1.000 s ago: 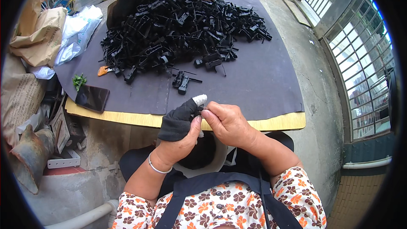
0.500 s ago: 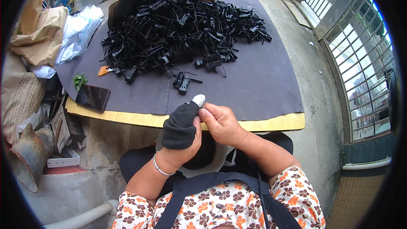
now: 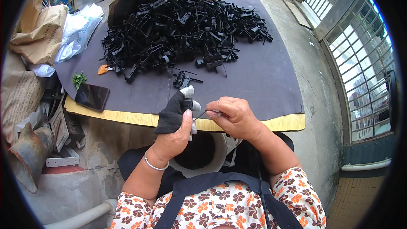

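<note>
Gap opening between left hand (image 3: 175, 120) and right hand (image 3: 235, 116), exposing black part (image 3: 187, 103); left clamping part; right clamping thin rod (image 3: 200, 115), slanting toward part; heap (image 3: 178, 38) staying put.

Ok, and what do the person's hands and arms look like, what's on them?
The left hand wears a black glove that leaves the thumb bare, with whitish fingertip covers and a silvery bangle. The right hand is bare. Both short sleeves are white with orange and brown flowers.
</note>
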Demonstrator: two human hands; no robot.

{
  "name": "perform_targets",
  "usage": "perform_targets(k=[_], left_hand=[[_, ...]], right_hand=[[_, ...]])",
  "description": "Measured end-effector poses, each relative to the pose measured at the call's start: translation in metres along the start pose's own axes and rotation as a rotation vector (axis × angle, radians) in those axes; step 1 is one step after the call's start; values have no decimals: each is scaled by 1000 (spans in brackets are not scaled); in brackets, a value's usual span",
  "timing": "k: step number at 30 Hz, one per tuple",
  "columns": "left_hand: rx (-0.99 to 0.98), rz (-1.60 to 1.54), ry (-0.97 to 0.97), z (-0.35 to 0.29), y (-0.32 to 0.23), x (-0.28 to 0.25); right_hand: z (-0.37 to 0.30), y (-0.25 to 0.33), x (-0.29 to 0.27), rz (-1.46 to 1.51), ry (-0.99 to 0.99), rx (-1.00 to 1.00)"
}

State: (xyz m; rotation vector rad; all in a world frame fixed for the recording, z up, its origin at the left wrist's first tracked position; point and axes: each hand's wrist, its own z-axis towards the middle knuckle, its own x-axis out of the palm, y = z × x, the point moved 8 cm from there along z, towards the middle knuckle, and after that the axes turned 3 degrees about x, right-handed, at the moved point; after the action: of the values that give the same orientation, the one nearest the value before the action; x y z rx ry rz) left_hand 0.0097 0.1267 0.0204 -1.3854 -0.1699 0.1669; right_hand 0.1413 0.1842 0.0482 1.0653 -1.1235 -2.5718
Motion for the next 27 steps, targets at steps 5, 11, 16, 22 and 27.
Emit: perform_targets(k=[5, 11, 16, 22, 27], left_hand=[[-37, -5, 235, -6, 2, 20], [35, 66, 210, -6, 5, 16], [162, 218, 162, -7, 5, 18], [361, 372, 72, -14, -13, 21], [209, 368, 124, -12, -26, 16]], right_hand=[[1, 0, 7, 151, 39, 121], [-1, -6, 18, 150, 227, 186], [-4, -7, 29, 152, 229, 285], [-7, -12, 36, 241, 235, 376], [-6, -21, 28, 272, 330, 344]])
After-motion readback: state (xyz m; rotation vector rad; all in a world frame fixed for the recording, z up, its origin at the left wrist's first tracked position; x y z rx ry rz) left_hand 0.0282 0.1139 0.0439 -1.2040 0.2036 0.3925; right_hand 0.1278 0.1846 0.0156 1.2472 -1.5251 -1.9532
